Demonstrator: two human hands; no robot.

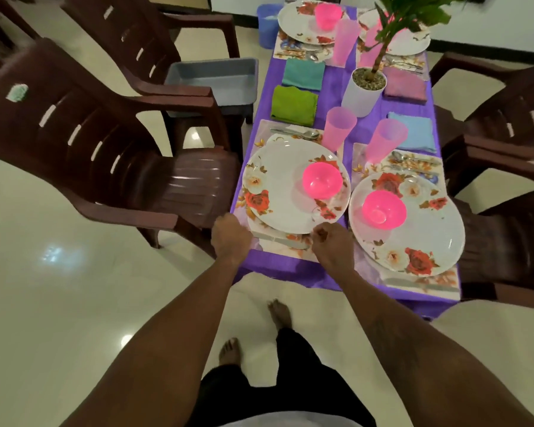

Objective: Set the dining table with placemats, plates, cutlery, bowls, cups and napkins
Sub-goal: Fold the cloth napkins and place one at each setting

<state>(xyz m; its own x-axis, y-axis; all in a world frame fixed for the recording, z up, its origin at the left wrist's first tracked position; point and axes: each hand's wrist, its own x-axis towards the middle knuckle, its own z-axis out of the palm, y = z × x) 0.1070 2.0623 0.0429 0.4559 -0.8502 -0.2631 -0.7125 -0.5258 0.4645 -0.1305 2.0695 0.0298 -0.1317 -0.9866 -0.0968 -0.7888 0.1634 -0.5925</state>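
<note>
Placemat (285,243) at the near-left corner of the counter (290,268) has both hands at its near edge. The left hand (231,238) sits on its near-left corner with fingers bent down over the edge; their tips are hidden, so I cannot tell whether they grip it. The right hand (330,241) is curled, thumb against forefinger, and pinches the mat's near edge just below the plate (278,192) rim.

That floral plate lies on the mat and carries a pink bowl (322,180) set toward its right side. Beyond the plate, cutlery (293,134) lies across the mat's far end, a pink cup (339,127) stands upright at the far-right corner, and a green napkin (293,106) lies folded just past the mat.

Beside it on the right is a second plate (420,235) with a second bowl (383,211), a second cup (386,140) and a blue napkin (413,134). A white plant pot (364,90) stands mid-counter between a teal napkin (302,73) and a purple napkin (406,86). Two more plates with pink ware sit at the far end.

A brown chair (105,143) stands to the left, just beside the counter. A grey tub (213,78) rests on the seat of the chair behind it.
</note>
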